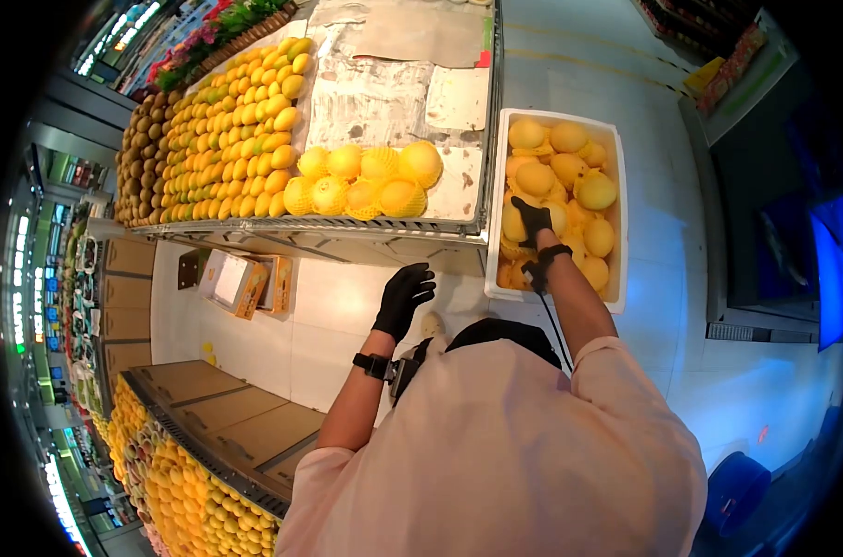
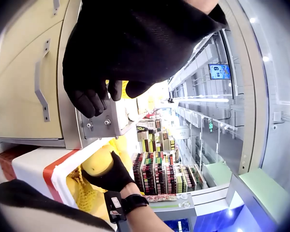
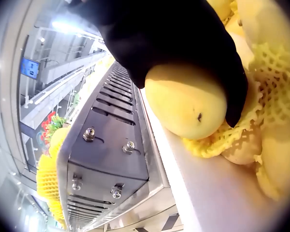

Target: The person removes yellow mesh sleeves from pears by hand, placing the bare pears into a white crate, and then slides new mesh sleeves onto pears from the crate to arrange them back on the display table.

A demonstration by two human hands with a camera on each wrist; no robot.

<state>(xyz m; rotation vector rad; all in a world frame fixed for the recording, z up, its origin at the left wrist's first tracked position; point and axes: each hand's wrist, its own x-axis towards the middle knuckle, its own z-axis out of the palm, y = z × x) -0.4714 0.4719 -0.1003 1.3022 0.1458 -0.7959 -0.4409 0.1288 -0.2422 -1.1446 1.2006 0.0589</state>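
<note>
My right hand [image 1: 533,223], in a black glove, grips a smooth yellow melon [image 3: 183,104] at the left side of a white foam box [image 1: 622,209]. Thumb and fingers wrap round the fruit, which sits close by the box's inner wall. More yellow melons [image 1: 596,192] fill the box, some in yellow foam nets [image 3: 275,72]. Also black-gloved, my left hand [image 1: 405,299] hangs in the air before the display stand's front edge, fingers loosely bent and holding nothing. The left wrist view shows it from behind, near the metal corner of the stand [image 2: 99,121].
On the stand, netted yellow melons [image 1: 403,198] sit in rows beside mangoes [image 1: 245,139] and brown fruit [image 1: 143,148]. Cardboard [image 1: 421,37] lies behind them. Cartons [image 1: 226,283] stand on the floor at left. Another fruit display [image 1: 180,483] is at lower left, and a blue bin [image 1: 737,492] at lower right.
</note>
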